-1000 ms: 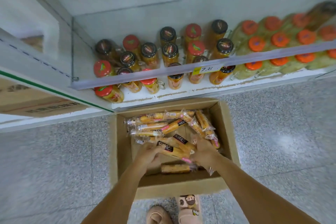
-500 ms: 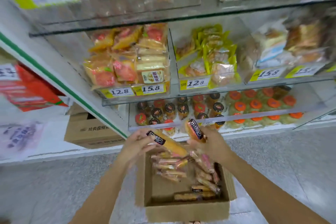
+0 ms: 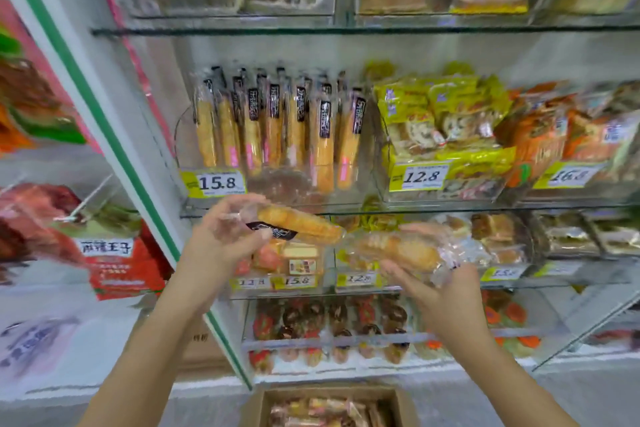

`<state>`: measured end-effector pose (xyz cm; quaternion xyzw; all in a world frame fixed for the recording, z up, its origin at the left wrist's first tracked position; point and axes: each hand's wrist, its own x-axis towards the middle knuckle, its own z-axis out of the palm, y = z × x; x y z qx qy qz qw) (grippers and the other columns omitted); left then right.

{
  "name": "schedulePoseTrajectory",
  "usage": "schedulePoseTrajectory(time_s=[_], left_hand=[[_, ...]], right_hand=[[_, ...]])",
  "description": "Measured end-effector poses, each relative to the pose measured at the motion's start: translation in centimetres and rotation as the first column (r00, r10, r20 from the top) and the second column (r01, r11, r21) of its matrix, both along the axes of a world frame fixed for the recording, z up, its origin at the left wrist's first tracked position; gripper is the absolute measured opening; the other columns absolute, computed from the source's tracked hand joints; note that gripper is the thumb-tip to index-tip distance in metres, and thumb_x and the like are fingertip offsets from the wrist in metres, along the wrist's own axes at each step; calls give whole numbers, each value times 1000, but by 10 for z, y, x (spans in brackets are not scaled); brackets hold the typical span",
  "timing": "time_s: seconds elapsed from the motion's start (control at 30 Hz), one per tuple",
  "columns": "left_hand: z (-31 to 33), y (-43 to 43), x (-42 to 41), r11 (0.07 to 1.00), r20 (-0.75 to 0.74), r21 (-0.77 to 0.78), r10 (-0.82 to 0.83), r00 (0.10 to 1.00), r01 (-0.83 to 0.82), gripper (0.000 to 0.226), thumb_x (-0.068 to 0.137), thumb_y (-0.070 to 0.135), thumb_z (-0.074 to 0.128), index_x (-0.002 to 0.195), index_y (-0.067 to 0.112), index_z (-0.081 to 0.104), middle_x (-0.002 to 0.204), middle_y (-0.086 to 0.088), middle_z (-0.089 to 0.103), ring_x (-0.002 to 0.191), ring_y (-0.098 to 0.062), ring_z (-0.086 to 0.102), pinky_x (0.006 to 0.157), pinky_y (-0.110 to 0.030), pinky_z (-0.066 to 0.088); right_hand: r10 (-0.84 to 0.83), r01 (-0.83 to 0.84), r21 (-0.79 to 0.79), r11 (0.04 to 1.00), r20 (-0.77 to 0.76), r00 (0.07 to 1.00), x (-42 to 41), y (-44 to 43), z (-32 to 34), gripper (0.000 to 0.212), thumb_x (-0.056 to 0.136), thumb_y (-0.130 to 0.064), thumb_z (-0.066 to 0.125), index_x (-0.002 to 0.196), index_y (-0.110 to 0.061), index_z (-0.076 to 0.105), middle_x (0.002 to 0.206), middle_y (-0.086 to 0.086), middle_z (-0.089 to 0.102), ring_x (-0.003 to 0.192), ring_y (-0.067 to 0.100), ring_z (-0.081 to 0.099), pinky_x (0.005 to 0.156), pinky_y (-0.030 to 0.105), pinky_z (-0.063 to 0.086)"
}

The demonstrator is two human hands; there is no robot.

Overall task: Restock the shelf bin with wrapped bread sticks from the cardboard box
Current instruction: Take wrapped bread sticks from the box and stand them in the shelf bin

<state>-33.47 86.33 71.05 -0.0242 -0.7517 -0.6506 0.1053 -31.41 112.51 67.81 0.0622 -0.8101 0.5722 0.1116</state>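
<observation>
My left hand (image 3: 221, 239) grips a wrapped bread stick (image 3: 298, 224) with a black label, held nearly level just below the shelf bin. My right hand (image 3: 440, 288) holds a second wrapped bread stick (image 3: 398, 250), lying across its fingers with the clear wrapper end sticking out to the right. The clear shelf bin (image 3: 277, 184), marked 15.8, holds several upright bread sticks (image 3: 294, 128). The cardboard box (image 3: 259, 406) sits on the floor at the bottom edge, with more wrapped sticks (image 3: 322, 409) inside.
A yellow-packaged bread bin (image 3: 446, 135) marked 12.8 adjoins on the right, orange packs (image 3: 554, 135) beyond it. Glass shelves hold cakes below and jars (image 3: 329, 329) lowest. A green-edged shelf panel (image 3: 114, 149) and red bags (image 3: 114, 253) stand at the left.
Both hands lifted from the box, each with a bread stick, up to just under the bread stick bin. My view tilted up from the floor to the shelves.
</observation>
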Motion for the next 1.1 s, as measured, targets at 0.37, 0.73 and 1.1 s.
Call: schedulePoseTrajectory(time_s=[0.37, 0.73, 1.1], left_hand=[[94, 21, -44, 995, -261, -74, 50, 964, -71, 34, 78, 7, 72, 107, 22, 61, 91, 14, 67, 69, 2, 59, 62, -13, 52], [102, 28, -126, 949, -114, -314, -8, 994, -29, 33, 79, 27, 72, 110, 31, 61, 94, 6, 59, 91, -8, 59, 79, -34, 49], [78, 51, -200, 940, 157, -341, 54, 986, 3, 47, 76, 41, 73, 114, 17, 59, 104, 5, 60, 104, -20, 61, 95, -41, 50]], right_hand=[[-215, 222, 15, 975, -196, 957, -78, -13, 89, 43, 70, -48, 74, 98, -16, 68, 88, -7, 70, 85, 9, 66, 72, 23, 52], [-170, 211, 301, 930, -157, 973, -152, -40, 107, 53, 78, -38, 74, 117, -8, 54, 77, -4, 62, 70, 14, 57, 50, 15, 34], [-247, 159, 641, 751, 48, 968, -214, -65, 105, 69, 76, -49, 73, 122, -4, 46, 113, 13, 65, 104, 30, 63, 76, 34, 50]])
